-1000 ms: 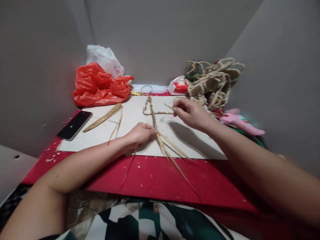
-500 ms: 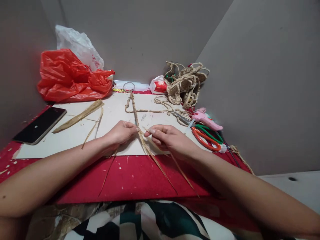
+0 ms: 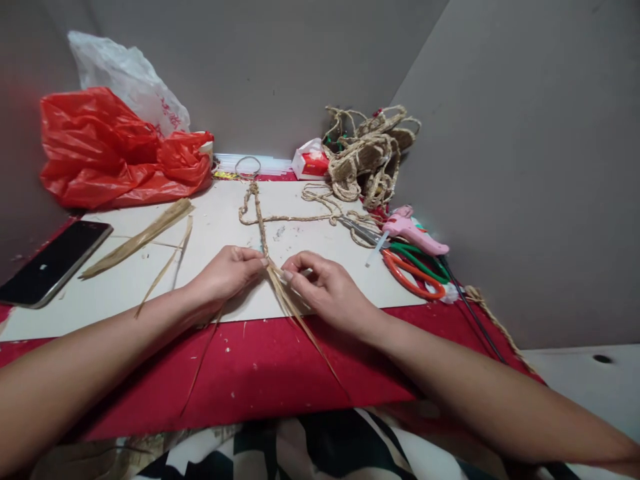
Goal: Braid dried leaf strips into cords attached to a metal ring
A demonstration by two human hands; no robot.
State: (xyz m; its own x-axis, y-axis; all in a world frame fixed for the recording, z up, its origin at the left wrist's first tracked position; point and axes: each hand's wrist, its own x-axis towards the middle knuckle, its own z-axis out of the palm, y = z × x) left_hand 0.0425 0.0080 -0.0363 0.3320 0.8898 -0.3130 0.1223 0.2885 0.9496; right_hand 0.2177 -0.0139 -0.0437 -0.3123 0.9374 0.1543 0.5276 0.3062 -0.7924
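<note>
A braided straw cord [image 3: 261, 223] runs down the white board [image 3: 215, 230] toward me, its upper part looped. My left hand [image 3: 235, 272] pinches the lower end of the braid, where loose straw strands [image 3: 295, 313] fan out over the red cloth. Just right of that point, my right hand [image 3: 320, 287] has its thumb and forefinger closed around the start of a pale strand. One thin strand [image 3: 201, 367] hangs below my left wrist.
A phone [image 3: 55, 261] and dry leaf strips [image 3: 140, 239] lie left. Behind are a red plastic bag [image 3: 125, 157], a tissue box [image 3: 311, 161] and a pile of straw cords [image 3: 367, 160]. Right are orange-green-handled scissors [image 3: 413, 275] and a pink glue gun [image 3: 413, 230].
The view has shifted slightly. The long strand that hung below my right hand no longer shows, and my right fingers are nearer the braid's end.
</note>
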